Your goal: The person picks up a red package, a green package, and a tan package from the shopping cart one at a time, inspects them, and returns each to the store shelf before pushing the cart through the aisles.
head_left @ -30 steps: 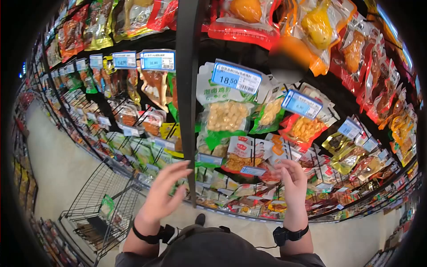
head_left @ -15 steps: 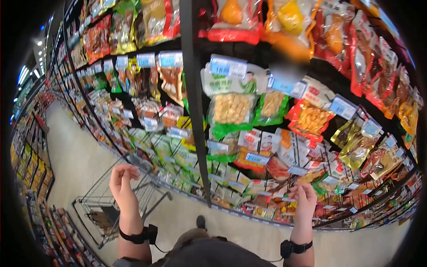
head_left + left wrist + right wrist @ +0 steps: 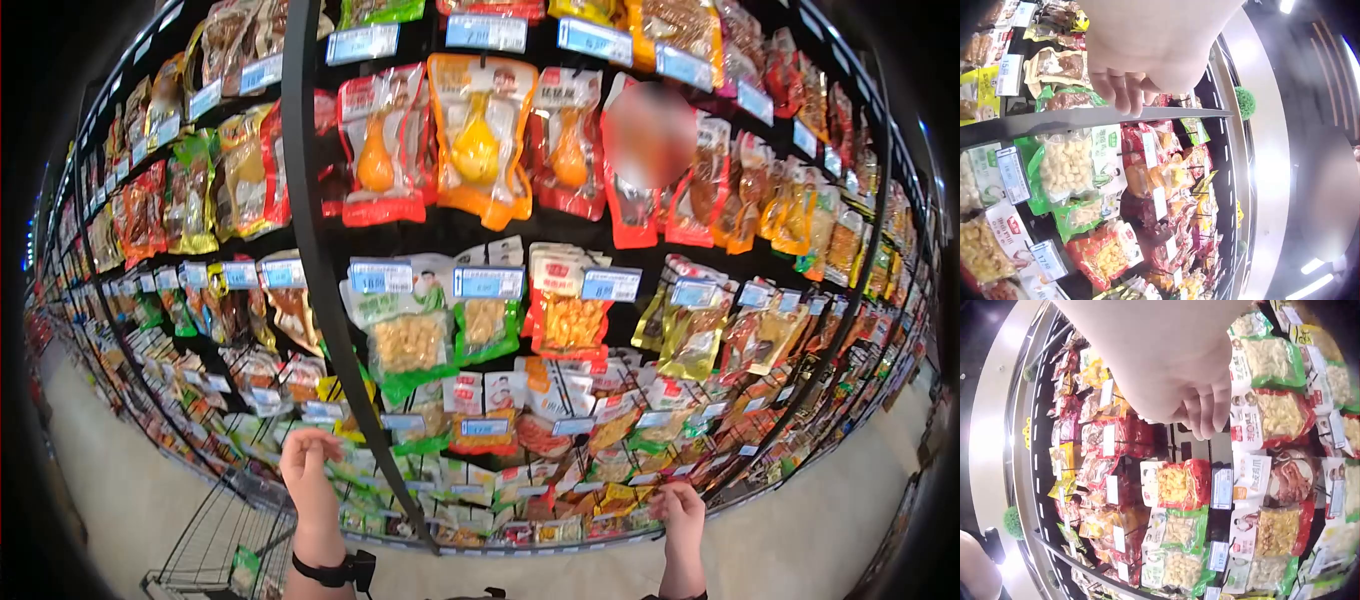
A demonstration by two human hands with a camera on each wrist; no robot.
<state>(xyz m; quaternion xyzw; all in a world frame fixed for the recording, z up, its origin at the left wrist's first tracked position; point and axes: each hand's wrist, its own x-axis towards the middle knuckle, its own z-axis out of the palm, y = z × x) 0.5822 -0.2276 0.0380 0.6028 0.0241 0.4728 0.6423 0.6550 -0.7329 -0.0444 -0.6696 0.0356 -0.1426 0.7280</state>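
Observation:
In the head view my left hand [image 3: 308,468] hovers before the shelf, left of the black upright post [image 3: 340,350], fingers loosely curled and holding nothing. My right hand [image 3: 681,512] is held low in front of the lower rows, its fingers loosely bent around nothing. Between and above the hands hang a green-edged pack of pale pieces [image 3: 412,345], a smaller green pack [image 3: 486,330] and a red pack of yellow pieces [image 3: 570,322]. In the left wrist view the fingers [image 3: 1124,94] overlap the post; in the right wrist view the fingers [image 3: 1207,412] are in front of hanging packs.
Blue-and-white price tags [image 3: 487,282] stick out ahead of the hooks. Higher up hang large red and orange packs [image 3: 478,150]. A wire shopping cart [image 3: 215,535] stands at the lower left on the pale floor [image 3: 110,470].
The head view has tilted up, showing higher shelf rows. My left hand has drawn away from the post, its spread fingers now curled loosely. The right hand sits lower in view.

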